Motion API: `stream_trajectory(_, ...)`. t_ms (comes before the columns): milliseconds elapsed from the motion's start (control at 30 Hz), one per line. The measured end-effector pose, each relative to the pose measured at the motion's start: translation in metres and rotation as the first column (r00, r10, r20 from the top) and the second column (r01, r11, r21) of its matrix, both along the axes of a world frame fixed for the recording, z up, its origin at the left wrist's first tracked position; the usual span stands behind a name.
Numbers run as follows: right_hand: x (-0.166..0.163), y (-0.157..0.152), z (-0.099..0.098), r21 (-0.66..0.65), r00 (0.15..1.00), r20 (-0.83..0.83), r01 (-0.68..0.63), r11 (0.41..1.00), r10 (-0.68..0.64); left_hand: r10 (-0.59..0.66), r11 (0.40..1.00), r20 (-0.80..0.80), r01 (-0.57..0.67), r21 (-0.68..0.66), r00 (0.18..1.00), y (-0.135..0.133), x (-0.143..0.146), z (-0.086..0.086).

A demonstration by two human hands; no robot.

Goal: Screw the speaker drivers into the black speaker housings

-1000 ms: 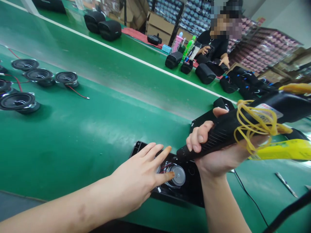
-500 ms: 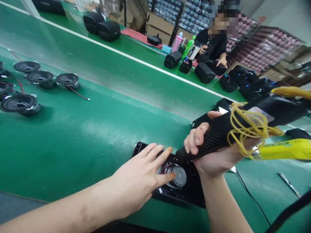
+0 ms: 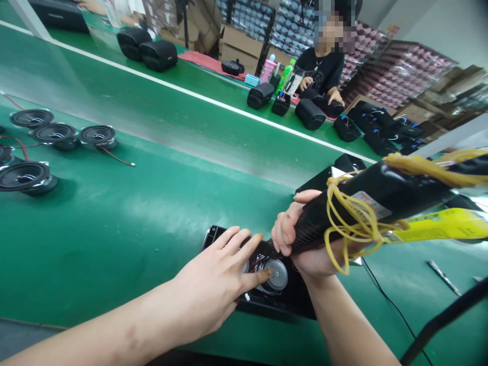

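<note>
My right hand (image 3: 308,239) is wrapped around a black electric screwdriver (image 3: 366,195) with a yellow cord looped round its body. The tool slants down to the left, and its tip is hidden near the black speaker panel (image 3: 301,297). A round speaker driver (image 3: 277,275) with a silver back sits in this panel, close below the screwdriver's nose. My left hand (image 3: 217,279) rests across the panel with its fingers spread, the thumb at the driver's edge. It covers much of the panel's left part.
Several loose speaker drivers (image 3: 56,133) with red wires lie on the green table (image 3: 114,244) at left. A yellow-wrapped object (image 3: 438,226) and a thin metal tool (image 3: 444,278) are at right. Across the table, a person (image 3: 322,68) handles black speaker housings (image 3: 309,114).
The view has shifted slightly. My right hand and the screwdriver have moved a little left relative to the panel. My left hand stays on the panel with its fingers spread.
</note>
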State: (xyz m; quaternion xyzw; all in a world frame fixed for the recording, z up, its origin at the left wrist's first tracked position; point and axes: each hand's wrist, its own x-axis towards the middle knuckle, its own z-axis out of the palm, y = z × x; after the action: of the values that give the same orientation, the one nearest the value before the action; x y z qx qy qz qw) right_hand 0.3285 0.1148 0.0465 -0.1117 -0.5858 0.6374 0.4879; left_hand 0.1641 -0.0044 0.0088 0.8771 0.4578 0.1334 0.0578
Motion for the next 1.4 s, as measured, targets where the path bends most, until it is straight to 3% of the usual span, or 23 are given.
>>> stream_trajectory(333, -0.002, -0.006, -0.002, -0.007, 0.997, 0.018, -0.074, 0.997, 0.074, -0.010, 0.998, 0.012, 0.011, -0.057, 1.000, -0.001, -0.001, 0.001)
stream_trajectory(433, -0.007, -0.008, 0.000, -0.052, 0.999, 0.006, -0.034, 0.998, 0.035, 0.004, 0.998, 0.031, -0.003, -0.058, 1.000, -0.002, -0.003, -0.006)
stream_trajectory(600, 0.006, -0.005, 0.017, -0.022, 0.981, -0.142, 0.132, 0.991, -0.134, 0.049, 0.994, 0.075, -0.056, 0.099, 0.996, -0.006, -0.004, -0.024)
stream_trajectory(700, 0.041, 0.001, 0.039, 0.085, 0.913, -0.239, 0.359, 0.929, -0.331, 0.100, 0.986, 0.105, -0.112, 0.125, 0.990, -0.008, -0.003, -0.027)
stream_trajectory(800, 0.083, 0.011, 0.057, 0.204, 0.812, -0.255, 0.575, 0.792, -0.525, 0.115, 0.982, 0.125, -0.132, 0.135, 0.985, -0.008, -0.003, -0.031)
stream_trajectory(967, 0.116, 0.028, 0.061, 0.201, 0.659, -0.221, 0.752, 0.628, -0.719, -0.014, 0.954, 0.092, -0.014, 0.300, 0.996, 0.004, 0.001, -0.049)
stream_trajectory(1067, 0.112, 0.033, 0.055, 0.151, 0.613, -0.210, 0.790, 0.594, -0.762, -0.026, 0.941, 0.037, 0.012, 0.337, 0.999, 0.009, 0.005, -0.053)
stream_trajectory(1267, 0.108, 0.035, 0.049, 0.078, 0.605, -0.173, 0.795, 0.602, -0.777, -0.076, 0.918, -0.116, 0.115, 0.380, 0.990, 0.012, 0.001, -0.046)
stream_trajectory(1400, 0.109, 0.035, 0.047, 0.075, 0.608, -0.173, 0.793, 0.605, -0.775, -0.075, 0.907, -0.130, 0.122, 0.404, 0.989, 0.013, -0.004, -0.046)
